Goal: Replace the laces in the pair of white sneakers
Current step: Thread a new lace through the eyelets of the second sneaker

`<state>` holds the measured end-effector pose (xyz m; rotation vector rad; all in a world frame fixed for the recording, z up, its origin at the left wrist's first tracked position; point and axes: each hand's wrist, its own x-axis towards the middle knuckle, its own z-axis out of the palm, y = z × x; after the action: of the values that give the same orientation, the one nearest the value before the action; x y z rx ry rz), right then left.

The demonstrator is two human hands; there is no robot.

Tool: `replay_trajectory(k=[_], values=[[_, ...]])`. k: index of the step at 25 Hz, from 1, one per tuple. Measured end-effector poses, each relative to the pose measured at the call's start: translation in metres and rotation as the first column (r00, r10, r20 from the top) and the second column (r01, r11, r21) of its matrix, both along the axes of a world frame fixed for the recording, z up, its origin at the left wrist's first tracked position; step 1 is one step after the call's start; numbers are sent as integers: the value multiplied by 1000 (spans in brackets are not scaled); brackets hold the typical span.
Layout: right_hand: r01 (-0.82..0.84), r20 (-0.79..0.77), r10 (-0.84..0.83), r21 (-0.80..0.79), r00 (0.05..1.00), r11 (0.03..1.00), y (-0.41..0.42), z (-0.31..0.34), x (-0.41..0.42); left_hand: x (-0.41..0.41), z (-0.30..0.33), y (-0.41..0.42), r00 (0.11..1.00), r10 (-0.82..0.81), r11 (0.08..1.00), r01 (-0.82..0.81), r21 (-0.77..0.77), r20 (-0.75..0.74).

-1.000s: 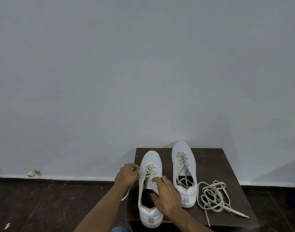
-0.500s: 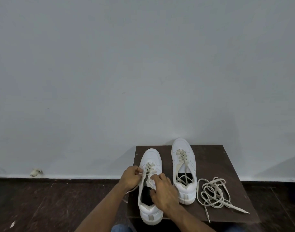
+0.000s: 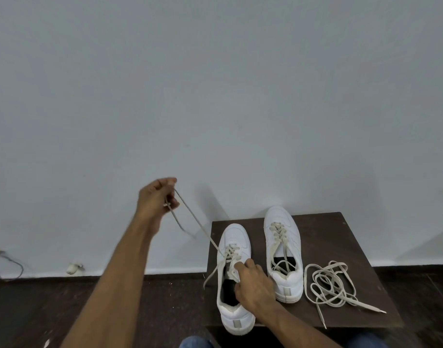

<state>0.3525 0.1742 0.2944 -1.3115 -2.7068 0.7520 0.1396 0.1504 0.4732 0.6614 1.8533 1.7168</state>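
Note:
Two white sneakers stand toe-away on a dark wooden stool [image 3: 323, 234]. My right hand [image 3: 255, 285] presses down on the tongue and collar of the left sneaker [image 3: 234, 280]. My left hand [image 3: 157, 197] is raised up and to the left, pinching one end of that shoe's beige lace [image 3: 198, 227], which runs taut from the eyelets to my fingers. The lace's other end droops over the shoe's left side. The right sneaker [image 3: 283, 252] is laced loosely, its ends tucked inside. A loose pile of beige laces [image 3: 331, 285] lies on the stool's right part.
The stool stands against a plain pale wall, on a dark wood-patterned floor [image 3: 52, 310]. A cable [image 3: 4, 264] and a small pale object [image 3: 74, 268] lie at the skirting on the left. My blue-jeaned knees show at the bottom edge.
My left hand has gone from the shoe's left eyelets up and out to the left, drawing the lace out long and taut. My right hand stays on the shoe's tongue.

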Motion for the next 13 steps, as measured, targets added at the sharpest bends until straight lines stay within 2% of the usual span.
replay_trajectory(k=[3, 6, 11, 13], values=[[-10, 24, 9, 22, 1000, 1000, 0, 2, -1, 0, 63, -8, 999, -26, 969, 16, 247, 36], [-15, 43, 14, 28, 999, 1000, 1, 3, -2, 9, 108, -21, 991, -97, 894, 48, 446, 88], [-28, 62, 25, 45, 998, 999, 2, 1, -4, 16, 137, -31, 978, -195, 825, 125, 551, 71], [-44, 72, 39, 61, 997, 997, 3, 0, -4, 16, 130, -24, 986, -165, 828, 133, 544, 10]])
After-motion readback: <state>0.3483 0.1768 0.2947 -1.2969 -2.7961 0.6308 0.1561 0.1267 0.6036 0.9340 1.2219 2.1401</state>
